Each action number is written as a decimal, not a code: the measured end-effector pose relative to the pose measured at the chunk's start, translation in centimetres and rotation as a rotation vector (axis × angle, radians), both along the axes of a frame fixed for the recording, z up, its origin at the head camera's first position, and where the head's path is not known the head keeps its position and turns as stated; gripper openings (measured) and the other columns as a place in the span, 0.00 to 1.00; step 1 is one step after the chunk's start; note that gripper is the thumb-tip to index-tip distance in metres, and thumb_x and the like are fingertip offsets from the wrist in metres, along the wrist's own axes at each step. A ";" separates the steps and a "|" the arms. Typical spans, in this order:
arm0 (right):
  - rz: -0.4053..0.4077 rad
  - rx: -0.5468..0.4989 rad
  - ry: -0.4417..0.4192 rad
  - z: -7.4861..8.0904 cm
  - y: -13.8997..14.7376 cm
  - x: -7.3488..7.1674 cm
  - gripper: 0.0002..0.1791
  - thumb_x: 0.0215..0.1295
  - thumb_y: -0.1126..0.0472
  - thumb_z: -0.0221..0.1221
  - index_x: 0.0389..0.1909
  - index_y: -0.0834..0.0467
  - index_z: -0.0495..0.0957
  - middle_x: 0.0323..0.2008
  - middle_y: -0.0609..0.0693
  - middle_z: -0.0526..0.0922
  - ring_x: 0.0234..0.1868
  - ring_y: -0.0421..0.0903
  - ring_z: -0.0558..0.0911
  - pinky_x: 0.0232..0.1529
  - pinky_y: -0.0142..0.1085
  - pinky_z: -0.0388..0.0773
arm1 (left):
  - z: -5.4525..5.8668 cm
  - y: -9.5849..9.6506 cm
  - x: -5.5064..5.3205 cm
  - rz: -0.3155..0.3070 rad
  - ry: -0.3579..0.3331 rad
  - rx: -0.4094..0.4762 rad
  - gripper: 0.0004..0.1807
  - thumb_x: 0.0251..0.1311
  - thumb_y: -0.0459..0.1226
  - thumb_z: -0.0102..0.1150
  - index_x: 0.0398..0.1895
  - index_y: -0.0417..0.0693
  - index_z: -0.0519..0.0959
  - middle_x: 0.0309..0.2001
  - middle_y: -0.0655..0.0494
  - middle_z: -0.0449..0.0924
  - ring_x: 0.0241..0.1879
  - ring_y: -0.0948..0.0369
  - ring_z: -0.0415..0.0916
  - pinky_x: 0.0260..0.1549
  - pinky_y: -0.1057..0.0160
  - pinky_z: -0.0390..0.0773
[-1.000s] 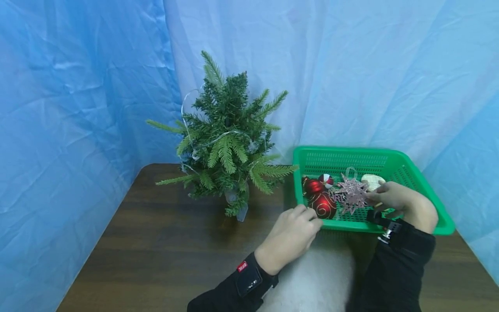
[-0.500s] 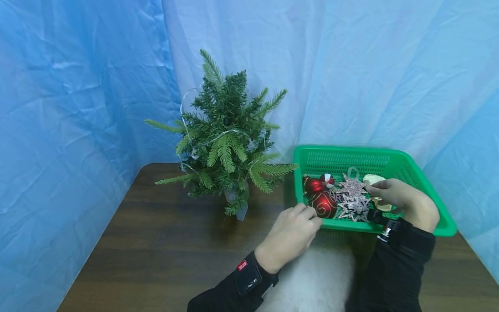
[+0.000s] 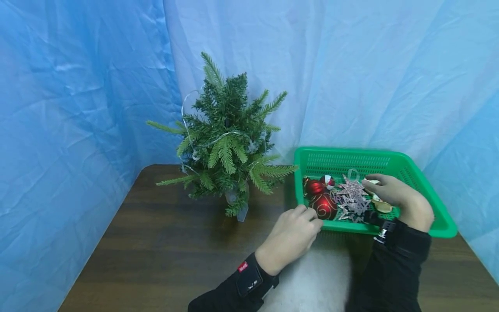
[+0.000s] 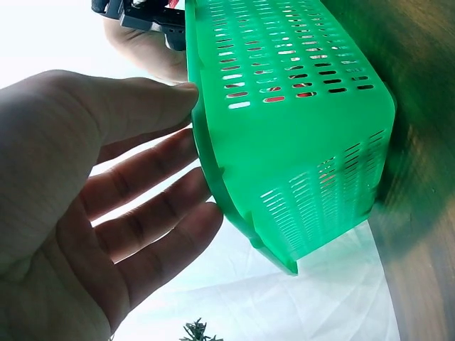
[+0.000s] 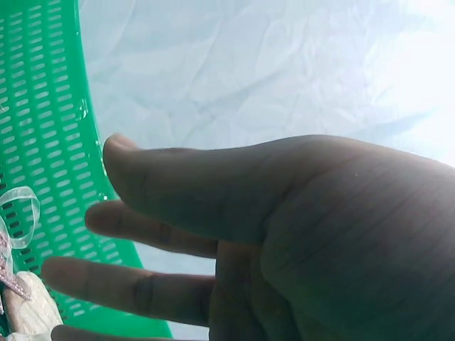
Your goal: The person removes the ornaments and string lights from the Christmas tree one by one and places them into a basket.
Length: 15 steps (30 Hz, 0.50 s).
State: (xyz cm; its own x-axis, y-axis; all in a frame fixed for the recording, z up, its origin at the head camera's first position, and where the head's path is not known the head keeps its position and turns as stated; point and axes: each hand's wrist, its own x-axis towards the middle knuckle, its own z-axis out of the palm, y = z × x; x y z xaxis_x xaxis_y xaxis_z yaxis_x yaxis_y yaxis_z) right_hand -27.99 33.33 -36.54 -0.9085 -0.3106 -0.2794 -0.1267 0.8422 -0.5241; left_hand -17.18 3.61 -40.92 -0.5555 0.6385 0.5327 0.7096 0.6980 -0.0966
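- The right hand point(image 3: 403, 201) is over the right half of the green basket point(image 3: 339, 159); its thumb and fingers are extended and apart in the right wrist view, with nothing between them.
- The cream ornament point(image 5: 35, 309) lies inside the basket, right of its middle, just beyond the right fingertips; that hand is clearly the nearer. It looks longer than wide, slanting in the right wrist view, but part is hidden, so its full long axis and any contact with the fingers cannot be told.
- The left hand point(image 3: 288, 236) is at the basket's near left corner, thumb and fingers pinching the rim, well apart from the cream ornament.
- In the basket's left part are three Christmas balls: one large red with gold swirls point(image 3: 323, 206), one smaller plain red point(image 3: 314, 187), one red and white point(image 3: 327, 181).
- At the basket's middle, left of the right fingertips, lie glittery pink star ornaments point(image 3: 352, 189), at least two; overlap prevents a sure count. One ribbon loop point(image 3: 353, 174) shows behind them.
- One gold piece point(image 3: 383, 206) lies in the basket beneath the right hand, its shape unclear.
- One small artificial Christmas tree point(image 3: 226, 151) stands left of the basket on one wooden table point(image 3: 156, 242), with wire string lights point(image 3: 218, 138) around it.
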 end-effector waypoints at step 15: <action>0.023 -0.157 0.273 1.3 -2.4 0.6 0.33 0.83 0.47 0.41 0.75 0.68 0.59 0.69 0.72 0.64 0.62 0.70 0.72 0.55 0.65 0.70 | 0.6 -0.2 0.3 -0.006 -0.008 0.016 0.07 0.67 0.38 0.61 0.41 0.56 0.89 0.40 0.62 0.82 0.42 0.63 0.76 0.36 0.69 0.74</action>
State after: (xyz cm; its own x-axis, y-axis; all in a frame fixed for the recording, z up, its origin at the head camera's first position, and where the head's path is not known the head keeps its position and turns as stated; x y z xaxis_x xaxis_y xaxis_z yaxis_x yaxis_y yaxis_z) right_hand -27.35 30.96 -35.22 -0.9357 -0.3518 0.0268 -0.2985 0.7489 -0.5917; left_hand -16.90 3.38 -40.36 -0.5561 0.6332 0.5384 0.7145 0.6951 -0.0795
